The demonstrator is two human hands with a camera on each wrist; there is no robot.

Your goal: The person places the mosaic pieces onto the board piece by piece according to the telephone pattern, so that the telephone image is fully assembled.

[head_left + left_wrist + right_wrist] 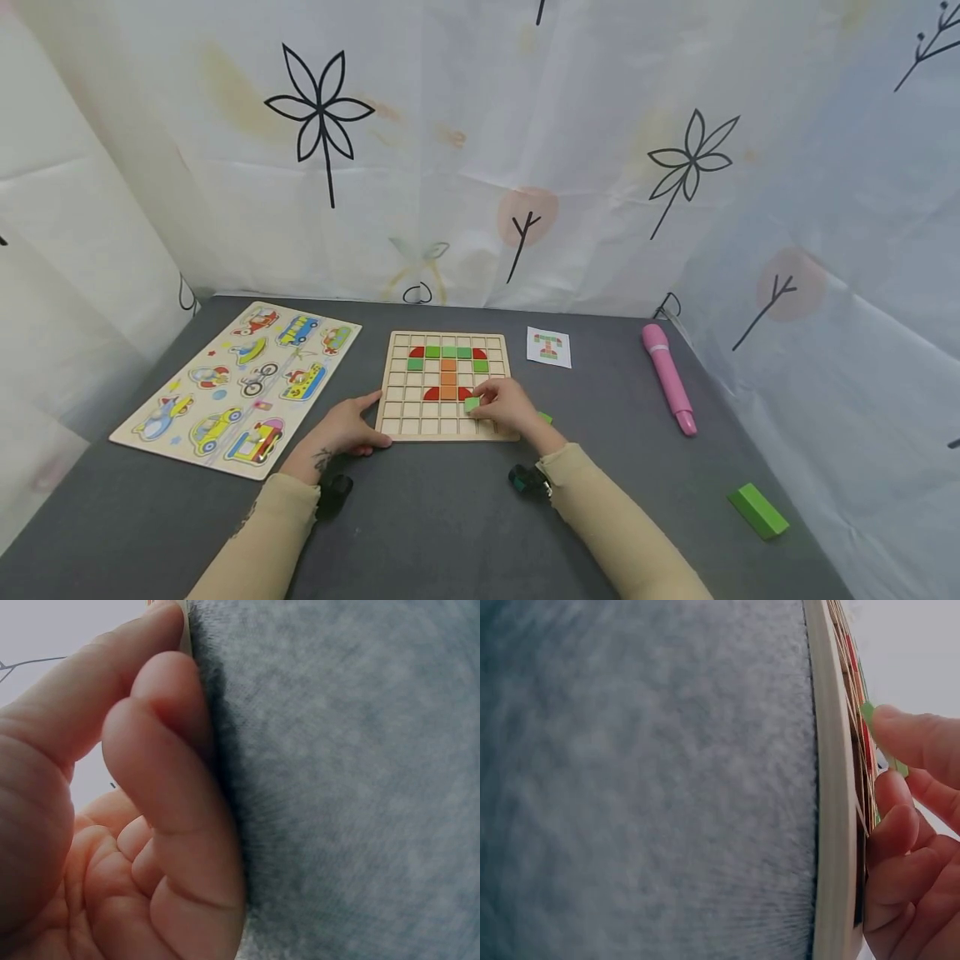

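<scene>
A wooden grid board [384,375] bears a mushroom-like pattern of red, green and orange tiles. Between thumb and fingers my right hand [507,403] pinches a small green square tile [471,404], just below the red tile [464,392] at the right of the pattern's lower row. In the right wrist view the green tile [867,712] shows edge-on at the thumb tip, close over the board [836,780]. My left hand [347,427] touches the board's left edge near its front corner. The left wrist view shows that hand [165,772] low against the table, other fingers loosely bent.
A small pattern card [548,347] lies right of the board, and a pink pen-like stick [669,379] farther right. A green block [758,511] sits near the table's right edge. On the left lies a vehicle picture puzzle [240,387]. Another green piece [546,417] is partly hidden by my right wrist.
</scene>
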